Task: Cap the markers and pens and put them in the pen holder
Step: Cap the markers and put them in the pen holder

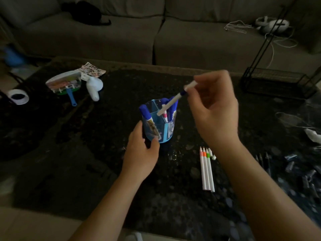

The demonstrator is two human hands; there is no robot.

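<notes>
While the right hand (pixel 215 108) pinches a slim white blue-banded pen (pixel 171 102) in its grip, the pen slants down over the translucent blue plastic pen holder (pixel 165 131).
The grip of the left hand (pixel 140 150) curls round the holder, upright on the dark speckled counter (pixel 104 153); white pens (pixel 206 171) lie nearby.

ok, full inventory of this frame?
translucent blue plastic pen holder: one, blue, table centre
thick blue-capped markers: at least two, blue, in holder
slim white pen with blue band: one, white, over holder
slim white pens: about four; pink, orange, green bands; right of holder
dark pens and caps: count unclear, far right
white tape roll: one, white, far left
white plastic bottle: one, lying left of centre
black wire rack: one, black, right rear
left hand: grips holder
right hand: fingers pinch banded pen
</notes>
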